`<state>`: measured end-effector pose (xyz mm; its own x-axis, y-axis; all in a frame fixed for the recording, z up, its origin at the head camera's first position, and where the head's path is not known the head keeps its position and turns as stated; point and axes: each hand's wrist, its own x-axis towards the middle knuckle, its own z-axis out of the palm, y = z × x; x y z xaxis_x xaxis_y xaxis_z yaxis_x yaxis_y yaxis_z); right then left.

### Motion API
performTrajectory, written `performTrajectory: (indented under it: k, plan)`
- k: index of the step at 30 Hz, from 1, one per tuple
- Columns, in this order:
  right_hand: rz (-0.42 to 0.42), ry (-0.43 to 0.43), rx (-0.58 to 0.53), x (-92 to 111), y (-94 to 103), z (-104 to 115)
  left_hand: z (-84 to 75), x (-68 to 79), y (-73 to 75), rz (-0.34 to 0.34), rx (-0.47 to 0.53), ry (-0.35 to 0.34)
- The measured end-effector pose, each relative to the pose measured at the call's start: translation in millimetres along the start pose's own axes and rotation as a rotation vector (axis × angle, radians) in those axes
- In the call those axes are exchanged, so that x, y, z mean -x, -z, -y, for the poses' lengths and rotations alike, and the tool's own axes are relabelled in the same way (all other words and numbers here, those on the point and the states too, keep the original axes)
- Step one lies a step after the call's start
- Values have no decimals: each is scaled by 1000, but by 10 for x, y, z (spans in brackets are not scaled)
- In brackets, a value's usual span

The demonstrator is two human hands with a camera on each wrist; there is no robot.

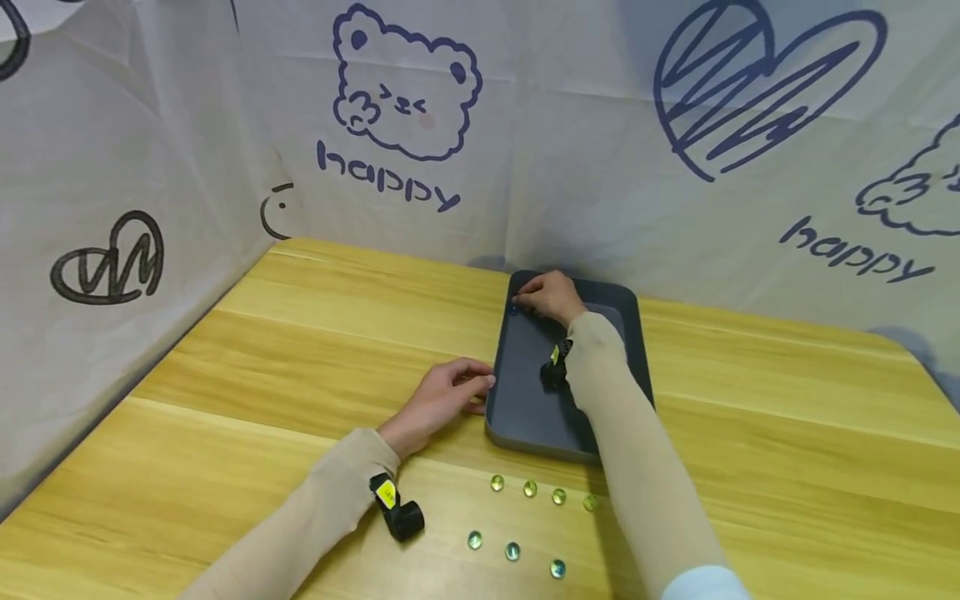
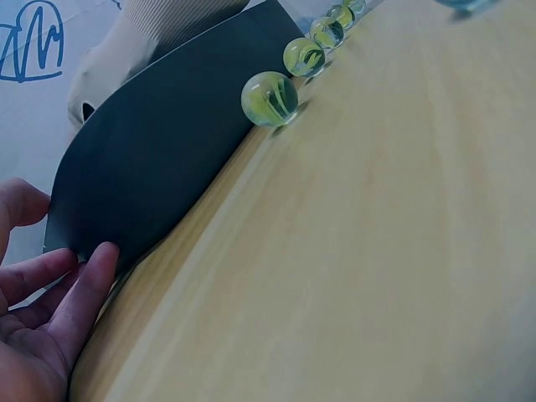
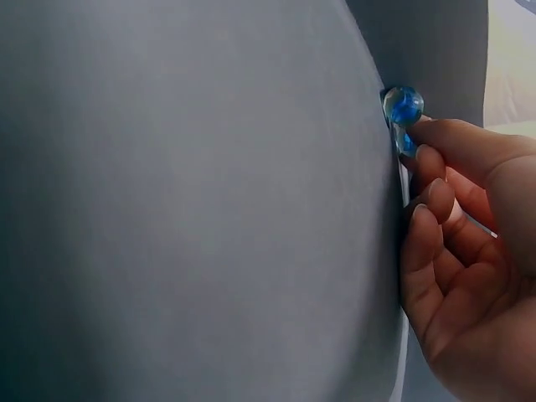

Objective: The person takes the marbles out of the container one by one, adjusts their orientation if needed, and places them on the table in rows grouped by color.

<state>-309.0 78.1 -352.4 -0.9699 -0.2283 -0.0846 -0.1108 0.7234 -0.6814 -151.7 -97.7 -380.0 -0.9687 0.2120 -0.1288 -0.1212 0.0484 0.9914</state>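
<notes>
My right hand [image 1: 551, 296] is inside the dark grey tray [image 1: 517, 400], at its far left corner. Two clear marbles with blue swirls sit by the tray wall in the right wrist view. My right thumb and forefinger pinch the lower blue marble [image 3: 406, 142], partly hidden by the fingertips. The other blue marble [image 3: 404, 106] lies just past the thumb tip. My left hand [image 1: 446, 396] rests beside the tray's left side, fingers loosely extended. In the left wrist view its fingertips [image 2: 102, 255] touch the tray's outer wall.
In front of the tray, several yellow-green marbles [image 1: 530, 489] form a row on the wooden table [image 1: 247, 392]. Three blue-green marbles [image 1: 512, 551] form another row nearer me. White cloth walls [image 1: 570, 167] with drawings stand behind and to the left.
</notes>
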Motion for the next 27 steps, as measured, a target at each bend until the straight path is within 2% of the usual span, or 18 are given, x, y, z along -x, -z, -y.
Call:
performTrajectory:
  k: [8, 13, 17, 21, 27]
  plan:
    - [34, -21, -35, 44, 129, -22, -4, -6, -43, 24, -3, -5]
    - [59, -9, -59, 94, 357, 86, -29, -11, -42, 22, -4, -13]
    - [63, 12, -164, 157, 550, 197, -32, -17, -24, 22, -3, -14]
    - [57, 67, -287, 254, 680, 272, -5, -20, -4, 36, -5, -19]
    - [48, 203, -330, 476, 727, 328, 21, -14, 2, 23, -1, -21]
